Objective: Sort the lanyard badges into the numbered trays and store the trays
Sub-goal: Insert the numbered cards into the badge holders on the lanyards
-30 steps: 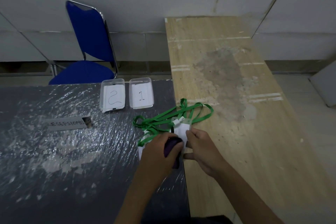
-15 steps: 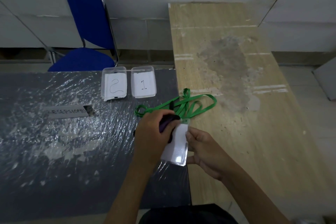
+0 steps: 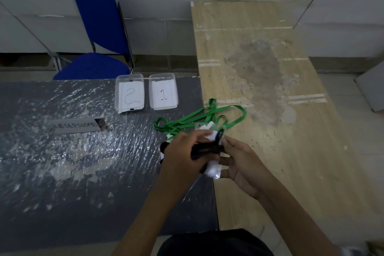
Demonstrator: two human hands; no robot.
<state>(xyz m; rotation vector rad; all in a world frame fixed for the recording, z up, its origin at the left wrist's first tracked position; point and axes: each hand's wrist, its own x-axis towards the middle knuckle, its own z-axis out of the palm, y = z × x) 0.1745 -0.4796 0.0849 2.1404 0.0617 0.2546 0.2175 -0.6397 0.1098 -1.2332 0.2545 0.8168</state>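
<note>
the white badge card in its clear plastic sleeve (image 3: 213, 169) sits between both hands, lifted just above the seam where the dark plastic-wrapped table (image 3: 72, 162) meets the pale wooden table (image 3: 291, 151). half a second ago the card stood upright and showed most of its face; now it is tilted down and largely covered, only its lower corner and a bit of its top edge showing. a second ago it lay lower, near the table among the straps. so the badge has been raised and turned in the hands, which probably means it is being read or readied for a tray, not yet sorted.

the left hand (image 3: 182, 158) has its fingers curled round a dark, stubby marker-like object (image 3: 205, 149) and also presses against the card. the right hand (image 3: 241, 164) is half closed, its fingertips (image 3: 225, 170) pinching the card's right edge and lower corner.

the tangle of bright green fabric lanyard straps (image 3: 199, 116) lies just beyond the hands, across the seam, with another clear badge sleeve (image 3: 204, 128) on it. further back, near the dark table's far edge, stand two clear plastic trays, each with a paper label inside: the tray marked 2 (image 3: 129, 93) and, just beside it on the right, the tray marked 1 (image 3: 163, 93). neither shows a badge inside. a grey name strip (image 3: 75, 127) lies to the left, and a blue padded metal chair (image 3: 99, 33) stands behind.
</note>
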